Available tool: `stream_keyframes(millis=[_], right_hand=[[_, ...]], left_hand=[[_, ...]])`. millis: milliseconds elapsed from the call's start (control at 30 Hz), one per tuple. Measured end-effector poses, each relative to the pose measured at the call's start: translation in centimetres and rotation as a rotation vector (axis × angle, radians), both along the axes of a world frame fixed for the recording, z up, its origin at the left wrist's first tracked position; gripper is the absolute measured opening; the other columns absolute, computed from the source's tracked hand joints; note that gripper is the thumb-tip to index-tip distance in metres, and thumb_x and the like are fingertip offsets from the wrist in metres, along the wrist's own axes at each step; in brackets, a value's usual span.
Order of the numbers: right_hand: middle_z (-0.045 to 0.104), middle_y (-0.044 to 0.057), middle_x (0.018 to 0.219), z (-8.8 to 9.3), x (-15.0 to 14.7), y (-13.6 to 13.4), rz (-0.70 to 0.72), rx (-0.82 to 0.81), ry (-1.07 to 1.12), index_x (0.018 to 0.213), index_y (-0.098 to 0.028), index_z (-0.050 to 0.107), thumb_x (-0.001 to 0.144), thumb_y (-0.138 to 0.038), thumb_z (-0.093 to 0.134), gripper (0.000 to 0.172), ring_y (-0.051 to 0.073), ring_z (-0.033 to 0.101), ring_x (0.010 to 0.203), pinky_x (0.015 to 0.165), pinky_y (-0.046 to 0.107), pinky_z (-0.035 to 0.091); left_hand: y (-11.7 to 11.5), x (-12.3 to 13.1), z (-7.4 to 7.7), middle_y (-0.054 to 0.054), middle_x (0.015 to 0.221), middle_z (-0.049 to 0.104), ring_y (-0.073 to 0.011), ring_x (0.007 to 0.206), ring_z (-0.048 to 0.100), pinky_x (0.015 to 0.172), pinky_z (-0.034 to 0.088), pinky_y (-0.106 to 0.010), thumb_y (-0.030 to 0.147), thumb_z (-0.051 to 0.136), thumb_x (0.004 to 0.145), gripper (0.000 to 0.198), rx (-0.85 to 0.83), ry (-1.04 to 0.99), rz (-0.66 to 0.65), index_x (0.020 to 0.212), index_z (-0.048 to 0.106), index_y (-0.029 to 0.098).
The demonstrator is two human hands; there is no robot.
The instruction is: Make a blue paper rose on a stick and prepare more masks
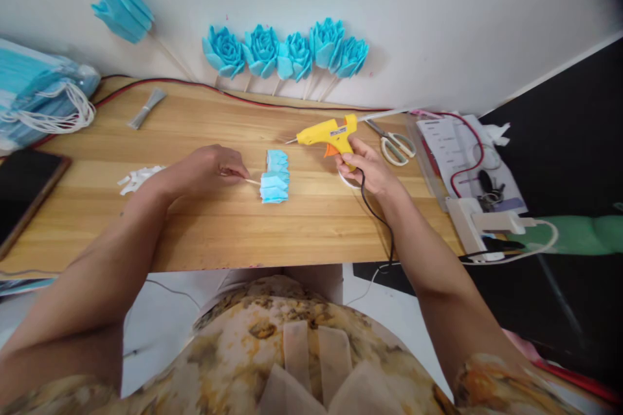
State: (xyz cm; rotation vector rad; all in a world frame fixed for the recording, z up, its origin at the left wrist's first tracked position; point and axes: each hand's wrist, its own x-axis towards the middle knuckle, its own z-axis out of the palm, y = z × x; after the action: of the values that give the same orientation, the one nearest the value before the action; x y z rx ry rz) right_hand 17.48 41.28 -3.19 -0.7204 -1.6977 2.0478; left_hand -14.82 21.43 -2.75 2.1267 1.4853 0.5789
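Between the fingers of my left hand (221,165) is a thin wooden stick (253,181), pointing right. Its far end goes into a small bundle of blue pleated material (274,188) lying low over the table. A further pleated blue strip (277,161) extends from the bundle, away from me. My right hand (365,165) is closed around the handle of a yellow glue gun (328,134) with an orange trigger. The gun's nozzle points left, above the blue strip and apart from it. A clear glue stick (384,114) sticks out of the gun's back.
Several blue fabric flowers (296,55) on sticks lean against the wall. Scissors (396,146) lie right of the gun. Blue face masks (43,91), a phone (29,191) and white scraps (139,179) are at left. A power strip (470,227) sits at the right edge.
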Motion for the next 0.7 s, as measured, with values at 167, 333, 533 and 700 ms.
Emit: stream_keyframes(millis=[167,333,533,700], right_hand=[[0.065,-0.004,0.076,-0.6,-0.3,-0.5,0.046,0.126,-0.035,0.115,-0.022,0.055,0.079,-0.039,0.081,0.047,0.008,0.049,0.055,0.044,0.021,0.029],[0.069,-0.002,0.081,-1.0,-0.4,-0.6,0.052,0.185,-0.065,0.118,-0.022,0.057,0.081,-0.045,0.082,0.050,0.009,0.053,0.058,0.046,0.022,0.035],[0.071,-0.001,0.085,-1.4,-0.5,-0.9,0.023,0.248,-0.067,0.124,-0.023,0.055,0.084,-0.051,0.080,0.054,0.009,0.055,0.060,0.049,0.022,0.037],[0.073,0.000,0.090,-2.1,-0.5,-1.0,0.066,0.427,-0.117,0.127,-0.024,0.058,0.088,-0.055,0.074,0.053,0.011,0.058,0.064,0.052,0.024,0.040]], left_hand=[[0.1,-0.1,-0.3,-0.007,0.093,0.079,-0.0188,0.084,0.071,0.079,0.048,-0.028,0.036,0.058,0.101,0.028,0.025,-0.033,-0.009,0.094,0.081,0.021],[0.1,-0.1,-0.1,-0.008,0.094,0.079,-0.0187,0.086,0.071,0.080,0.049,-0.028,0.036,0.057,0.102,0.029,0.037,-0.029,-0.022,0.096,0.081,0.022],[0.1,-0.1,-0.4,-0.008,0.094,0.080,-0.0199,0.085,0.071,0.081,0.051,-0.029,0.041,0.058,0.102,0.032,0.054,-0.056,-0.009,0.094,0.082,0.021],[0.1,0.2,0.4,-0.009,0.094,0.080,-0.0202,0.084,0.071,0.080,0.051,-0.030,0.042,0.056,0.102,0.035,0.014,-0.045,0.002,0.093,0.082,0.021]])
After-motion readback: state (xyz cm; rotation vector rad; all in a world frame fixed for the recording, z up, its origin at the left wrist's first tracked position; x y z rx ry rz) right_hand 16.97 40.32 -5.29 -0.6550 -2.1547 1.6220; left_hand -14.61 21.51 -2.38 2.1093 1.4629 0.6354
